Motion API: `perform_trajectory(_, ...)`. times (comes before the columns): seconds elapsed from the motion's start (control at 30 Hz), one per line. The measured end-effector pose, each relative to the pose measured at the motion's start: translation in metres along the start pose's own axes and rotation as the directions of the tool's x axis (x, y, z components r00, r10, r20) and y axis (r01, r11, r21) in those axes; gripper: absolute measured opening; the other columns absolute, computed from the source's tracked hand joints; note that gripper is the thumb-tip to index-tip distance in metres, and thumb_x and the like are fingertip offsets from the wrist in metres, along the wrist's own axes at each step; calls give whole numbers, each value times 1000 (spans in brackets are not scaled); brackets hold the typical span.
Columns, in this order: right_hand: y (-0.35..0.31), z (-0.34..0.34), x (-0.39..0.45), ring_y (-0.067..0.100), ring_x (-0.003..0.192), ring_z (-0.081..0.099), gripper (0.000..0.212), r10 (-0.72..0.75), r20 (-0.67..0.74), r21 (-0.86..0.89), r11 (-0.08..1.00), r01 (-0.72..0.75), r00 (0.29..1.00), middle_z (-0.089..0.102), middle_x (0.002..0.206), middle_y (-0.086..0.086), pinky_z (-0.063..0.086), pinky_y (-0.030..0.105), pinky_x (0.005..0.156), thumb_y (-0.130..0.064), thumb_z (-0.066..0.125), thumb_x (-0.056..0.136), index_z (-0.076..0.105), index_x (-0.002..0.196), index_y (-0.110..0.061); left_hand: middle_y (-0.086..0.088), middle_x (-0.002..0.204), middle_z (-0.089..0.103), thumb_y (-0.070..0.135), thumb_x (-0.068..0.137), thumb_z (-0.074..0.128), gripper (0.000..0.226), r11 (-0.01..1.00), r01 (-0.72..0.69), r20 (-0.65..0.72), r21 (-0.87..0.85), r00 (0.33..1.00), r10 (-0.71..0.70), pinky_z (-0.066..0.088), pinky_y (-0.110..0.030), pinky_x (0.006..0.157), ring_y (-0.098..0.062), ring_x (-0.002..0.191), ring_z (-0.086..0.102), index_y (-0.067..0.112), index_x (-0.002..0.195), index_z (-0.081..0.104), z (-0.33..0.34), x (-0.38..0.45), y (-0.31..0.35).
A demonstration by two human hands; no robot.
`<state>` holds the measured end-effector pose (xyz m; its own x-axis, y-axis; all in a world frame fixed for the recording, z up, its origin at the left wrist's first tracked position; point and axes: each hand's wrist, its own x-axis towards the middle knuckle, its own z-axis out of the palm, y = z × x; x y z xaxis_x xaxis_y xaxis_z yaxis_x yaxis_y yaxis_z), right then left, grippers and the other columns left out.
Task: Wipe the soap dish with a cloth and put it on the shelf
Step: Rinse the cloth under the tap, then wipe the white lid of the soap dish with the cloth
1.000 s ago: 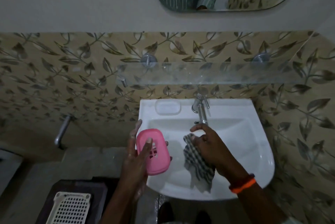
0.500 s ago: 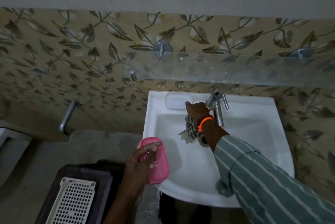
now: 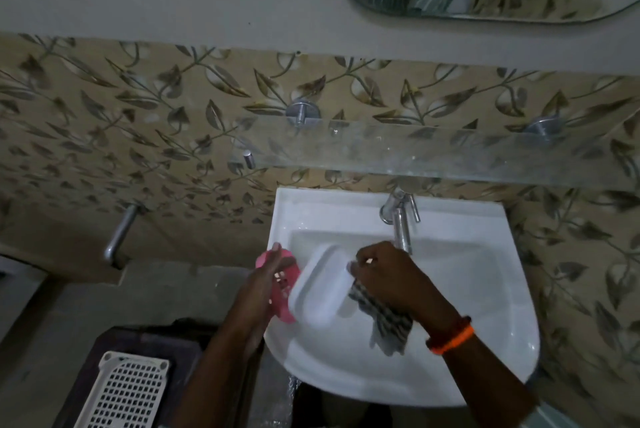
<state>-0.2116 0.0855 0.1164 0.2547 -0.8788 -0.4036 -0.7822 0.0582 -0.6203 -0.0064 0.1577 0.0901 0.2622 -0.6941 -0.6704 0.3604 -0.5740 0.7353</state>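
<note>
A: Item one, the soap dish?

B: Two parts, both over the white ceramic washbasin [image 3: 450, 306]. Pink perforated plastic soap dish insert [image 3: 281, 283], gripped upright in the left hand [image 3: 258, 292], fingers curled round its edge, at 9 o'clock of the bowl. White rounded-rectangle plastic soap dish tray [image 3: 320, 285], just beside the pink part and overlapping it, tilted, its right edge pinched by the right hand [image 3: 388, 275].

A: Item two, the cloth?

B: Grey-and-white checked cotton cloth [image 3: 384, 318], bunched under the right hand and hanging toward 6 o'clock into the bowl. The same hand holds cloth and tray together; which fingers hold which, I cannot tell.

A: Item three, the destination?

B: Clear glass wall shelf [image 3: 433, 157] on two round metal brackets, at 12 o'clock above the chrome tap [image 3: 400, 219]. Neither soap dish part is on it.

A: Progress?

B: Early to middle, by my reading. Both parts are in hand and the cloth is at the tray, so wiping looks under way or about to begin; whether any surface is already wiped cannot be told. Left: finish wiping, fit the pink part into the white tray if they belong together, lift to the shelf.

A: Sundries?

B: White plastic lattice basket [image 3: 124, 393] at 7 o'clock; orange wristband [image 3: 452, 341] on the right wrist.
</note>
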Motion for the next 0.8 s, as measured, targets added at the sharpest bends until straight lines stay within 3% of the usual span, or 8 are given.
perform_trajectory(0.13, -4, -2, -44, 1, 51, 55, 39, -88, -24, -109, 990, 85, 996, 52, 50, -7, 38, 10, 48, -36, 65, 89, 49, 55, -26, -18, 125, 69, 65, 92, 50, 67, 984, 180, 399, -4, 902, -163, 46, -48, 106, -37, 115, 63, 11, 124, 70, 25, -31, 19)
perform_trajectory(0.23, -3, -4, -60, 10, 58, 63, 23, -97, -199, -41, 995, 90, 975, 63, 64, -4, 56, 28, 60, -36, 69, 86, 59, 71, -21, -17, 123, 72, 63, 89, 54, 55, 987, 161, 423, 18, 893, -154, 47, -54, 106, -37, 114, 67, 23, 124, 71, 47, -60, 11)
perform_trajectory(0.33, -1, -6, -70, 18, 57, 67, 27, -59, -292, 9, 998, 64, 955, 66, 65, 1, 59, 33, 61, -41, 71, 83, 57, 71, -21, -16, 112, 76, 64, 91, 49, 56, 969, 224, 443, -102, 883, -157, 50, -49, 100, -33, 98, 73, 20, 106, 81, 60, -78, -5)
perform_trajectory(0.4, -1, -9, -78, 14, 62, 65, 24, -80, -318, 9, 996, 87, 945, 66, 68, -1, 56, 25, 63, -36, 74, 84, 61, 74, -19, -16, 104, 78, 67, 89, 49, 62, 946, 261, 450, -194, 881, -150, 53, -47, 93, -32, 88, 75, 17, 97, 83, 66, -85, -12)
perform_trajectory(0.47, -2, -15, -88, 4, 67, 62, 15, -119, -321, 21, 991, 133, 940, 65, 77, -7, 45, 5, 60, -29, 77, 83, 66, 88, -21, -17, 106, 77, 72, 85, 49, 67, 931, 270, 463, -246, 877, -131, 53, -52, 96, -34, 91, 74, 16, 96, 83, 69, -90, -15)
perform_trajectory(0.57, -1, -17, -102, 1, 73, 65, 45, -125, -346, 152, 971, 187, 930, 69, 89, -10, 48, 3, 66, -22, 81, 79, 62, 118, -29, -19, 111, 76, 76, 83, 47, 69, 914, 246, 437, -321, 895, -87, 45, -60, 104, -37, 99, 70, 18, 100, 82, 70, -90, -16)
perform_trajectory(0.7, -6, -3, -121, 0, 80, 68, 43, -202, -579, 135, 932, 337, 790, 73, 98, -9, 55, 8, 73, -15, 86, 75, 69, 114, -20, -19, 119, 73, 80, 80, 48, 81, 898, 205, 409, -389, 912, -31, 48, -51, 101, -36, 105, 68, 14, 117, 75, 71, -89, -15)
perform_trajectory(0.8, -3, 8, -125, 14, 88, 70, 35, -441, -610, -149, 880, 452, 658, 75, 100, 3, 60, 23, 80, -2, 85, 73, 74, 106, -7, -20, 116, 73, 79, 79, 50, 79, 879, 226, 435, -419, 900, -24, 47, -48, 103, -35, 108, 68, 12, 110, 78, 77, -90, -18)
